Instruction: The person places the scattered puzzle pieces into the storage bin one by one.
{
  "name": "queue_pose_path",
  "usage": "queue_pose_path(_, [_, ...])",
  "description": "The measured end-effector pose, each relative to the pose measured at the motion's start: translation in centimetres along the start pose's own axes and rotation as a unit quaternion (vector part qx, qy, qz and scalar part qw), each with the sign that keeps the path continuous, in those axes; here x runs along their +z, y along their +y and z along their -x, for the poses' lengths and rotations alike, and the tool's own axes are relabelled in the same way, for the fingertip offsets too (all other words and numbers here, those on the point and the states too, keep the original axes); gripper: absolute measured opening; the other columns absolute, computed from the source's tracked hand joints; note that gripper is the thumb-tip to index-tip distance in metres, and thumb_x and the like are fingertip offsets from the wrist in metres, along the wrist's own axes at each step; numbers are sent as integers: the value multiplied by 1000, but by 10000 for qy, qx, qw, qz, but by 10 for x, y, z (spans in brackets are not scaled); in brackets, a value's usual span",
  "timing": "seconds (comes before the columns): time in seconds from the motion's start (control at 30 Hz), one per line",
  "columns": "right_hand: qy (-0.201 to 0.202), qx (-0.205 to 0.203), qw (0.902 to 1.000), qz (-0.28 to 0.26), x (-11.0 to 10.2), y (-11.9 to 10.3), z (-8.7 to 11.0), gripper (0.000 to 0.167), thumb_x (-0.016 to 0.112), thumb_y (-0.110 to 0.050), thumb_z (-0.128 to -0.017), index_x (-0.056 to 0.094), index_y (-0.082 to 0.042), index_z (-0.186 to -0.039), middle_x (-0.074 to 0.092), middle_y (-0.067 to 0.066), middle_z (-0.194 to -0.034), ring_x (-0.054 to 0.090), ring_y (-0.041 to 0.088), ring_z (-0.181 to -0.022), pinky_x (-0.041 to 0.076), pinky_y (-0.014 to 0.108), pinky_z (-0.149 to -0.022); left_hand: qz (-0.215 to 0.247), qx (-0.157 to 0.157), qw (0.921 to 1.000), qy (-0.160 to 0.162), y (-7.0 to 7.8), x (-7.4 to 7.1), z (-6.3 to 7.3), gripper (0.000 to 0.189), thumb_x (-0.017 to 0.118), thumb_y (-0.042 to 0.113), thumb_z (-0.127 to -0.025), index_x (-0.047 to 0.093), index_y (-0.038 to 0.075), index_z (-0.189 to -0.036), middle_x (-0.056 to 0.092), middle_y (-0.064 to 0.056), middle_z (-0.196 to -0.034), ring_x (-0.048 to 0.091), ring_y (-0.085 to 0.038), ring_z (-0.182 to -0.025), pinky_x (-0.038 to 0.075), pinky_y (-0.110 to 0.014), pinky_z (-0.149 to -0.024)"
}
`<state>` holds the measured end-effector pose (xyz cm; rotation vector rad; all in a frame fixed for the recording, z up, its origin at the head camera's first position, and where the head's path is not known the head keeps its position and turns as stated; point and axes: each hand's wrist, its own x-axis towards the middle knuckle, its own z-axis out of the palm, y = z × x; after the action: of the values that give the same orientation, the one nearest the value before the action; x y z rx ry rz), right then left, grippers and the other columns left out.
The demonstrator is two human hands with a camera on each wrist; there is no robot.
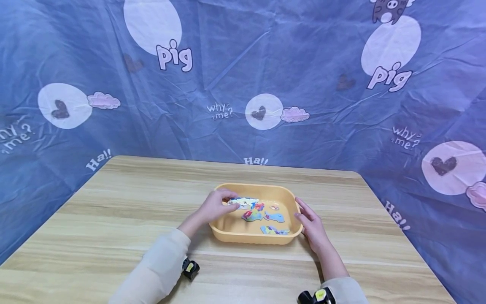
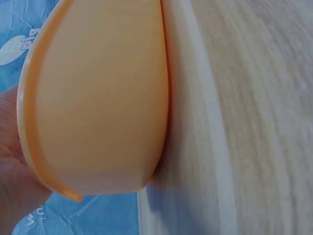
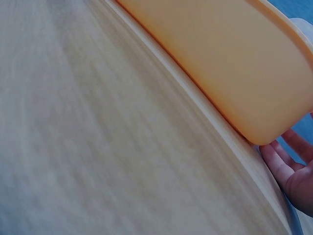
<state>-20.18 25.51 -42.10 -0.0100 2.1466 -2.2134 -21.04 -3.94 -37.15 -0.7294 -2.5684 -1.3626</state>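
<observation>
A shallow orange plastic tray [image 1: 250, 239] stands on the table with several flat, colourful puzzle-like pieces in it. My left hand [image 1: 214, 206] reaches over the tray's left rim and pinches a white-and-blue piece [image 1: 244, 201] between thumb and fingers. At the right end, my right hand [image 1: 313, 226] holds the tray, thumb at the rim and fingers along the outside. Nearby in the tray lie a green-and-red piece [image 1: 252, 216], a light blue piece [image 1: 275, 217] and a yellow-and-purple piece [image 1: 274, 230]. In the left wrist view the tray wall [image 2: 102, 98] hides the left fingertips.
The wood-grain table [image 1: 133, 202] reaches back to a blue printed cloth [image 1: 235, 139] that hangs behind and at both sides. Black wrist cameras sit by the sleeves, one at the left sleeve [image 1: 155, 264] and one at the right sleeve [image 1: 345, 291].
</observation>
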Motion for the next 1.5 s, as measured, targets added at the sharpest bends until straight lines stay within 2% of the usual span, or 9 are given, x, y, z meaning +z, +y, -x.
queue_pose_path(0.23, [2,-48,10000,27,-1,1,0,51,49,-10,-84,33,-14,-133,35,16,-128,44,27,-105,46,33,-75,-82,52,9993,-348,3,3,-3,28,64,15,-76,62,-3,-97,62,-10,-90,55,-19,-82,45,-29,-74])
queue_pose_path(0.63, [-1,-39,10000,18,-1,1,-1,51,49,-9,-84,34,-15,-133,36,17,-127,45,25,-104,47,32,-74,-173,40,9981,-584,8,7,-6,18,64,10,-76,64,0,-91,63,-6,-86,56,-16,-82,44,-31,-76])
queue_pose_path(0.83, [5,-25,10000,21,-1,1,-2,51,49,-10,-85,33,-15,-133,37,16,-127,47,23,-101,47,32,-74,-431,-66,9961,-771,6,9,-7,16,64,12,-75,65,3,-89,63,-2,-86,55,-13,-81,43,-27,-76])
queue_pose_path(1.03, [1,-5,10000,18,-1,1,-1,51,48,-9,-85,33,-14,-133,36,17,-128,46,25,-104,46,32,-75,-601,-201,9946,-827,7,13,-7,20,65,12,-74,65,1,-90,63,-5,-87,55,-15,-81,43,-29,-76])
queue_pose_path(1.2, [-19,-2,10000,-7,0,1,-1,52,48,-9,-85,32,-14,-134,35,16,-129,42,28,-107,46,32,-76,-830,-305,9923,-869,10,16,-7,19,67,13,-72,65,1,-87,62,-4,-84,54,-14,-77,43,-27,-71])
queue_pose_path(1.37, [-49,-25,10000,-33,0,1,-1,52,48,-9,-85,31,-14,-134,34,16,-129,41,28,-108,45,32,-76,-980,-376,9891,-1031,11,17,-7,15,68,13,-72,66,4,-83,61,1,-76,50,-10,-68,42,-24,-64])
queue_pose_path(1.5, [-62,-55,9999,-61,-1,1,-1,52,48,-9,-85,31,-13,-134,34,17,-129,42,27,-107,46,32,-76,-1085,-386,9866,-1156,12,17,-6,15,68,14,-72,67,5,-83,62,2,-74,50,-10,-66,42,-24,-63])
